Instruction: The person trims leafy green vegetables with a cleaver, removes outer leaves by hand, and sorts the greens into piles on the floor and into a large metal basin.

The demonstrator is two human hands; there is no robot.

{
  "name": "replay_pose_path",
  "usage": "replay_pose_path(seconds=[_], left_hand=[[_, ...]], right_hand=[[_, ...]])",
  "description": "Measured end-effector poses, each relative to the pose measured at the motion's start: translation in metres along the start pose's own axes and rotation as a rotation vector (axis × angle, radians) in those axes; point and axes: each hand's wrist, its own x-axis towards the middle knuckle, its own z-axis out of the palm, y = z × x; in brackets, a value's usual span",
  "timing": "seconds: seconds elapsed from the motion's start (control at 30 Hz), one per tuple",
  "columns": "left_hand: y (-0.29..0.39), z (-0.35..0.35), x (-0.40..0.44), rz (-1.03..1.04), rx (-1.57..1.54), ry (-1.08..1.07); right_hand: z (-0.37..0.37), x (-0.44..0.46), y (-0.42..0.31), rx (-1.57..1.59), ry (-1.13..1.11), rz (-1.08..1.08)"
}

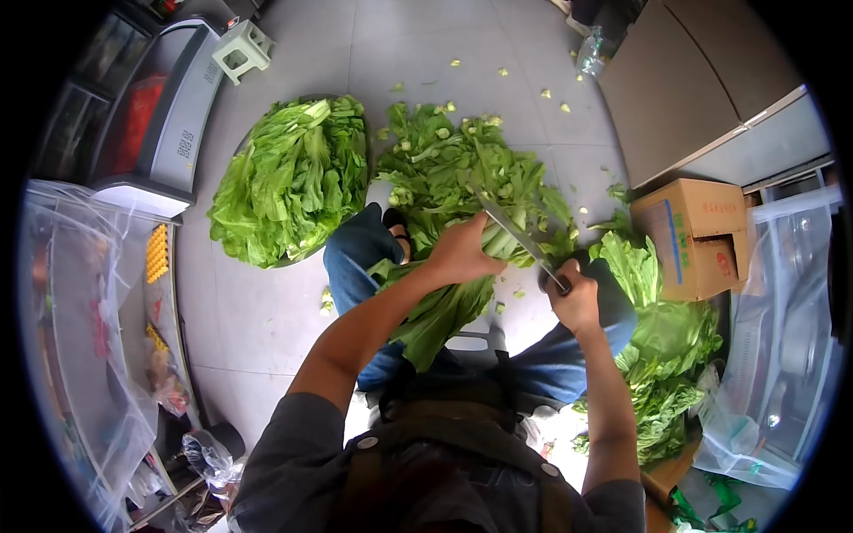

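Note:
My left hand (462, 252) is wrapped round a head of leafy green lettuce (442, 313), its leaves hanging back toward my lap. The lettuce's stem end points away to the right, beside the blade. In my right hand (576, 298) is a knife (520, 236), gripped by its dark handle, the blade slanting up and left across the stem end. Whether the edge touches the stem I cannot tell. Beyond my hands a heap of loose leaves and cut stem ends (462, 164) lies on the floor.
A large pile of lettuce (293, 178) fills a wide dark container at left. More greens (662, 346) lie to my right, by a cardboard box (693, 235). A small stool (243, 49) stands near a display freezer (164, 115). Stem scraps dot the tiled floor (400, 44).

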Motion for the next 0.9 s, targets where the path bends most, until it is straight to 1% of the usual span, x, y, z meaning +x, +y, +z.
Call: replay_pose_path(seconds=[0.1, 0.2, 0.23, 0.3, 0.33, 0.4, 0.43, 0.47, 0.53, 0.57, 0.63, 0.67, 0.7, 0.73, 0.77, 0.8, 0.83, 0.87, 0.9], left_hand=[[-0.011, 0.005, -0.005, -0.128, -0.034, -0.064], [-0.023, 0.011, -0.012, -0.140, -0.093, -0.047], [-0.027, 0.012, -0.015, -0.161, -0.086, -0.057], [-0.026, 0.011, -0.018, -0.198, -0.075, -0.073], [-0.024, 0.010, -0.020, -0.176, -0.154, -0.040], [0.009, -0.015, -0.022, -0.123, -0.296, 0.010], [0.031, -0.035, -0.024, -0.112, -0.316, -0.001], [0.028, -0.045, -0.017, -0.152, -0.480, -0.039], [0.017, -0.054, -0.020, -0.262, -0.831, -0.145], [-0.008, -0.048, -0.017, -0.280, -1.031, -0.258], [-0.017, -0.039, -0.013, -0.158, -1.363, -0.294], [-0.022, -0.032, -0.012, -0.090, -1.537, -0.305], [-0.029, -0.028, -0.008, -0.059, -1.600, -0.359], [-0.036, -0.025, -0.009, -0.073, -1.604, -0.373], [-0.037, -0.025, -0.011, -0.092, -1.612, -0.388], [-0.039, -0.023, -0.017, -0.118, -1.620, -0.409], [-0.044, -0.020, -0.028, -0.209, -1.627, -0.489], [-0.047, -0.011, -0.046, -0.366, -1.500, -0.481], [-0.052, 0.000, -0.063, -0.502, -1.363, -0.477]], right_hand=[[0.007, 0.001, 0.010, 0.010, -0.075, -0.020], [0.011, 0.000, 0.011, -0.052, -0.088, -0.047], [0.012, 0.000, 0.012, -0.055, -0.137, -0.006], [0.016, 0.000, 0.015, -0.080, -0.139, -0.029], [0.018, -0.001, 0.020, -0.093, -0.139, -0.037], [0.029, -0.009, 0.070, -0.327, -0.182, 0.292], [0.011, -0.011, 0.064, -0.246, -0.206, 0.414], [0.014, -0.018, 0.086, -0.304, -0.127, 0.391], [0.001, -0.018, 0.069, -0.196, -0.009, 0.245], [-0.004, -0.016, 0.051, -0.141, 0.020, 0.228], [-0.012, -0.002, 0.018, -0.033, 0.098, 0.194], [-0.010, -0.001, 0.017, 0.015, 0.088, 0.233], [-0.007, -0.001, 0.018, 0.061, 0.072, 0.271], [-0.004, -0.004, 0.017, 0.106, 0.048, 0.313], [-0.004, -0.009, 0.009, 0.307, -0.072, 0.539], [0.005, -0.016, 0.014, 0.451, -0.108, 0.709], [0.018, -0.027, 0.019, 0.577, -0.143, 0.776], [0.033, -0.044, 0.028, 0.703, -0.171, 0.844], [0.054, -0.069, 0.053, 0.671, -0.236, 0.871]])
